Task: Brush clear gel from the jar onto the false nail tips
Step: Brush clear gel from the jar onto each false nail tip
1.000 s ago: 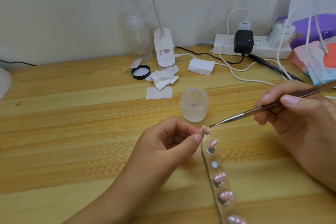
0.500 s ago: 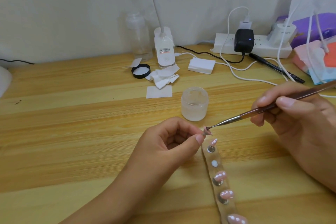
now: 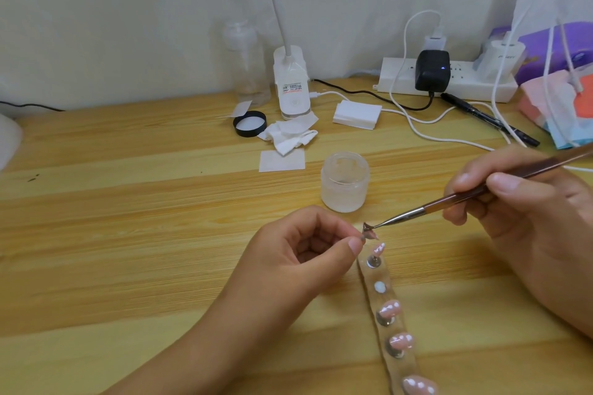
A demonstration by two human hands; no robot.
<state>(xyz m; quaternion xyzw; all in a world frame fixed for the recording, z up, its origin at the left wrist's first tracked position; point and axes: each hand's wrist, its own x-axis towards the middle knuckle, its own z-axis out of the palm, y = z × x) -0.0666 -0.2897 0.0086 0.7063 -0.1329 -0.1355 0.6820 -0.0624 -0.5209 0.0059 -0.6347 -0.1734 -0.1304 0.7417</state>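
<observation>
My left hand (image 3: 308, 250) pinches a small pink false nail tip (image 3: 371, 235) on its stand between thumb and forefinger, just above the near end of a clear holder strip (image 3: 394, 327). My right hand (image 3: 526, 202) grips a thin nail brush (image 3: 455, 200), whose bristle tip touches that nail tip. Several more pink nail tips (image 3: 390, 309) stand on the strip, and one seat shows only a white dot. The open frosted gel jar (image 3: 345, 181) stands just behind the brush tip.
A black jar lid (image 3: 249, 124), crumpled wipes (image 3: 288, 136), a lint pad (image 3: 281, 160) and a lamp base (image 3: 291, 86) lie behind the jar. A power strip (image 3: 446, 82), white cables, a black pen (image 3: 489, 123) and tissue packs (image 3: 558, 112) crowd the back right.
The brush tip has moved left and down from a small gap onto the nail tip that my left hand holds. My left hand has stayed in place.
</observation>
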